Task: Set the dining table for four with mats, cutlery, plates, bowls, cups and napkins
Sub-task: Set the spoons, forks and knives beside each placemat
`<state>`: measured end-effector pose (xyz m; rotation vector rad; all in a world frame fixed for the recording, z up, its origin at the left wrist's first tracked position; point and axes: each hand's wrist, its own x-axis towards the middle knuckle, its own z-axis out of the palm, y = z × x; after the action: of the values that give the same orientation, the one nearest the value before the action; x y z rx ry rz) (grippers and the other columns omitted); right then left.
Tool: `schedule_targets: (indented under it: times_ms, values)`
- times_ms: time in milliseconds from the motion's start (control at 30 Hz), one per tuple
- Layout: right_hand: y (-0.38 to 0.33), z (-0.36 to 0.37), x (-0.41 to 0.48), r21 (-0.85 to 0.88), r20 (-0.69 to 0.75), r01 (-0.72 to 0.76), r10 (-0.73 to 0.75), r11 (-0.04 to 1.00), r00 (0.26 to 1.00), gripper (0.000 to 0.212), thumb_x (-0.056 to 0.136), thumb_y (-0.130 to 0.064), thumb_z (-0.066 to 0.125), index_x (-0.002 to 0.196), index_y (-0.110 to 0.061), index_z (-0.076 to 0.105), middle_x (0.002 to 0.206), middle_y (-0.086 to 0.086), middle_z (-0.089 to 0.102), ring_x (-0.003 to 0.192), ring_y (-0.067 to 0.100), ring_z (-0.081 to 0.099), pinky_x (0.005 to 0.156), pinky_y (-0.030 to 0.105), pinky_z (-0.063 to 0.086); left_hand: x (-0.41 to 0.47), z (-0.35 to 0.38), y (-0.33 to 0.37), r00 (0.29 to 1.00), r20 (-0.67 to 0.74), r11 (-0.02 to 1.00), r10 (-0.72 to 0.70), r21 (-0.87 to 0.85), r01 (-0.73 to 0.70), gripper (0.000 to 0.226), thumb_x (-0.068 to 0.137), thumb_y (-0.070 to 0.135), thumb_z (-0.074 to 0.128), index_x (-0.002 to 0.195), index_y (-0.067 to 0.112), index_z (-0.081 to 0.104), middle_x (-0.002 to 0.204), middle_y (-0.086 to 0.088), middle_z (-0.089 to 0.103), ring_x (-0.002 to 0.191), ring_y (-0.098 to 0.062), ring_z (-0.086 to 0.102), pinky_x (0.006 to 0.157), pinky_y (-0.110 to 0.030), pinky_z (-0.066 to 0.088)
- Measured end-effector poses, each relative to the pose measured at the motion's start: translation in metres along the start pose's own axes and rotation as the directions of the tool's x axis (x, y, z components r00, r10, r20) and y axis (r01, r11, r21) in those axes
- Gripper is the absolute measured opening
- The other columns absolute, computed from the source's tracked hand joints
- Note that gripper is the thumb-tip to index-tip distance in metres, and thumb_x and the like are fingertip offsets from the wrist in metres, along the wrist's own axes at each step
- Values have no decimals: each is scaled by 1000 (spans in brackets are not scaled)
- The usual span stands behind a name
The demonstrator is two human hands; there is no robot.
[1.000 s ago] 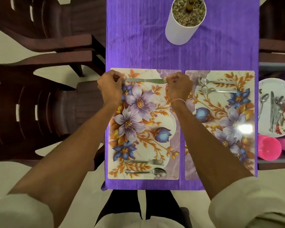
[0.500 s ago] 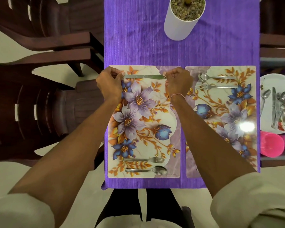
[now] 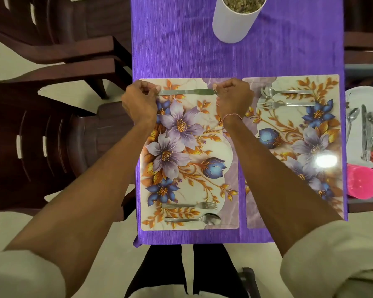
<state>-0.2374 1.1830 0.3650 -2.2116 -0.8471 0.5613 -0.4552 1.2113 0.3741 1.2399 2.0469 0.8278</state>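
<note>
Presently, knife [image 3: 186, 92]: lies crosswise along the far edge of the left mat [image 3: 230, 168], one end in each hand.
Left hand [image 3: 140, 102]: fingers [image 3: 151, 89] curled, pinching the blunt end of the knife.
Right hand [image 3: 233, 97]: fingers [image 3: 219, 88] curled, pinching the tapering end.
Left mat, near edge: fork [image 3: 190, 205] and spoon [image 3: 194, 219] lie side by side between the forearms.
Right mat [image 3: 289, 130]: carries a second spoon [image 3: 289, 91] and fork [image 3: 289, 103] at its far edge.
Risk, skew: if one hand lets go first, the knife probably pivots and lies crooked to the mat edge.
Risk, slip: the mat looks glossy; a nudge on release may slide the knife off onto the table [image 3: 181, 50].
Risk, mat shift: pressing down while straightening could drag the left mat out of line with its neighbour.
Risk, forearms: drawing the arms back low may brush the near fork and spoon.
Risk, pot [image 3: 235, 22]: stands well beyond the hands; a later reach across could tip it.
Supply: plate [image 3: 357, 97] with spare cutlery and pink cup [image 3: 362, 181] sit off the table's right side.
Outstanding: plates, bowls, cups and napkins not yet laid; only two mats show.
</note>
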Motion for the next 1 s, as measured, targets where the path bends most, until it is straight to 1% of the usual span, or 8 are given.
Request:
schedule_targets:
  times_ms: [167, 300, 367, 500, 633, 767, 900, 1000]
  values:
    - [0, -1, -1, 27, 14, -12, 11, 1000, 1000, 16, 85, -33, 83, 88, -18, 80, 80, -7, 75, 71, 7, 69, 69, 26, 62, -2, 1, 0, 1000, -8, 1000, 8, 1, -8, 12, 86, 33, 82, 90, 24, 75, 80, 19, 68, 77, 3, 69, 79, -20, 58]
    - [-2, -11, -9, 121, 56, -21, 14, 992, 998, 14, 85, -31, 84, 84, -20, 75, 79, -6, 75, 70, 11, 73, 68, 37, 65, -2, -3, 3, 1000, -14, 998, -22, -58, 21, 16, 88, 30, 80, 98, 19, 75, 89, 13, 71, 80, 2, 68, 75, -15, 57]
    - [-3, -24, -18, 148, 88, -23, 10, 989, 996, 14, 86, -31, 82, 85, -22, 72, 81, -5, 75, 72, 12, 73, 69, 38, 65, -6, -8, 4, 999, -9, 997, -33, -75, 33, 20, 87, 30, 82, 100, 16, 74, 94, 8, 73, 83, 1, 68, 76, -18, 59]
    - [-2, -56, -38, 148, 114, 24, -41, 989, 993, 14, 89, -28, 78, 95, -15, 75, 88, -3, 75, 80, 13, 71, 75, 35, 63, -32, -19, 13, 999, 39, 999, 15, -41, -13, 19, 81, 35, 84, 94, 26, 72, 90, 11, 73, 80, -3, 68, 76, -30, 61]
    - [7, -108, -60, 97, 88, 123, -131, 988, 987, 8, 90, -23, 75, 96, -17, 76, 92, 0, 75, 84, 14, 68, 79, 35, 58, -88, -25, 41, 974, 173, 988, 147, -62, -138, 26, 80, 40, 83, 100, 31, 69, 90, 16, 70, 78, -1, 64, 69, -19, 49]
    - [29, -171, -73, 43, 32, 149, -151, 988, 988, 6, 88, -20, 73, 93, -17, 76, 90, 2, 75, 81, 20, 69, 76, 39, 57, -144, -15, 69, 932, 269, 970, 241, -97, -223, 23, 80, 35, 82, 98, 30, 68, 88, 15, 70, 74, 2, 62, 70, -28, 51]
    - [68, -247, -62, -62, -19, 192, -194, 979, 981, 13, 89, -22, 67, 94, -14, 77, 92, 4, 76, 84, 21, 69, 79, 32, 49, -209, 17, 100, 877, 361, 947, 316, -184, -265, 15, 83, 36, 77, 94, 34, 68, 83, 14, 73, 73, -3, 67, 74, -34, 56]
    - [107, -315, -39, -80, -69, 170, -176, 982, 982, 16, 88, -28, 65, 94, -19, 77, 89, -1, 75, 80, 19, 69, 82, 40, 54, -261, 56, 122, 837, 387, 919, 388, -236, -317, 10, 87, 37, 70, 95, 31, 72, 83, 13, 73, 72, -6, 67, 69, -32, 56]
